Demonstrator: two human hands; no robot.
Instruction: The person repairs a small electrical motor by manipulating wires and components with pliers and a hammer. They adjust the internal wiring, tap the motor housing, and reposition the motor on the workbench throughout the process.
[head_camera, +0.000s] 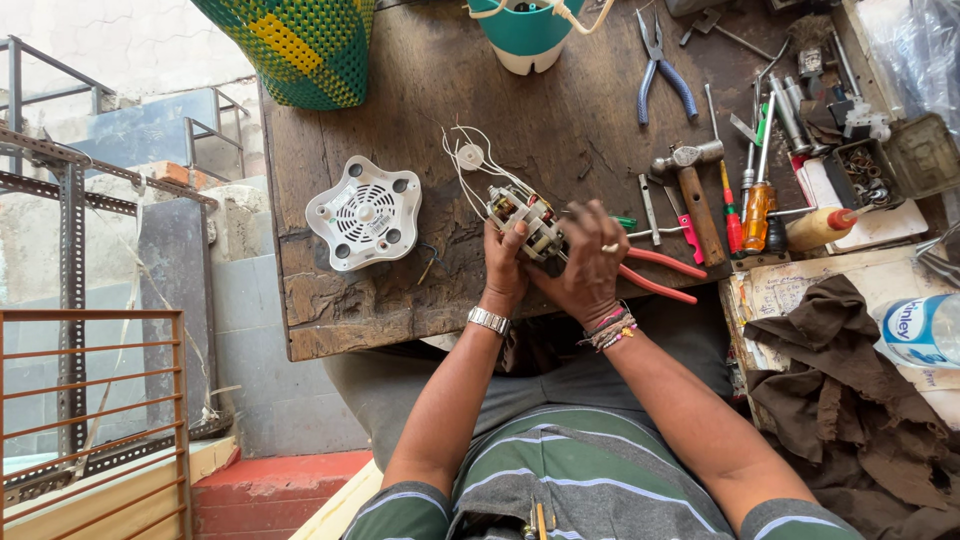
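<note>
On my dark scarred wooden surface, the white vented plastic base cover already lies off at nine o'clock of the small copper-wound electric motor, wires trailing, still unassembled. My left hand and right hand both clamp that motor. At three o'clock, a clear blue-labelled plastic bottle.

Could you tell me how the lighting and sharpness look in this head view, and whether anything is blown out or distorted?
In the head view, daylight is even and soft on the wooden table; the small motor between the left hand and right hand is sharp. The wall at upper left is washed out, and straight edges bow slightly toward the frame's borders.
</note>
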